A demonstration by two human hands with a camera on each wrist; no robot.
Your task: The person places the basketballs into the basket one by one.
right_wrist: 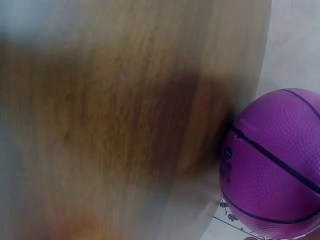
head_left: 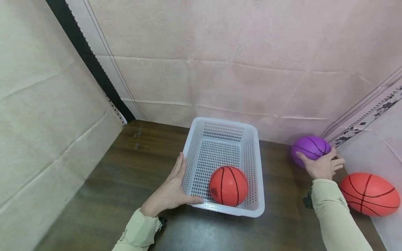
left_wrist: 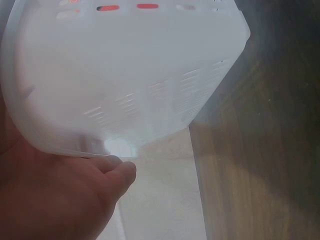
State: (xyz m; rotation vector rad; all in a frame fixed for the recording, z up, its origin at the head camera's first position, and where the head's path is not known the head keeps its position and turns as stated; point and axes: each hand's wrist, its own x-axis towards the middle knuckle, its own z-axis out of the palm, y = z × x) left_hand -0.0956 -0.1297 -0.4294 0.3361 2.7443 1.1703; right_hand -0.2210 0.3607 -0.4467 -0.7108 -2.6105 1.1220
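Note:
A white plastic basket [head_left: 260, 188] with slotted walls stands on the table, an orange-red mini basketball [head_left: 228, 185] inside near its front. My left hand [head_left: 171, 190] holds the front left corner, thumb along the front rim and fingers along the left side. The left wrist view shows the fingertips [left_wrist: 122, 172] against the basket's rim [left_wrist: 55, 150]. At the back right, my right hand [head_left: 321, 166] reaches to a purple mini basketball [head_left: 309, 148], thumb and fingers spread about its near side. In the right wrist view the purple ball [right_wrist: 275, 165] shows, with the hand mostly out of frame.
Another orange-red basketball [head_left: 370, 194] lies at the right, beside my right forearm and near the right wall. Pale cloth-covered walls [head_left: 220, 80] rise behind and at both sides of the dark wooden table [head_left: 132, 174].

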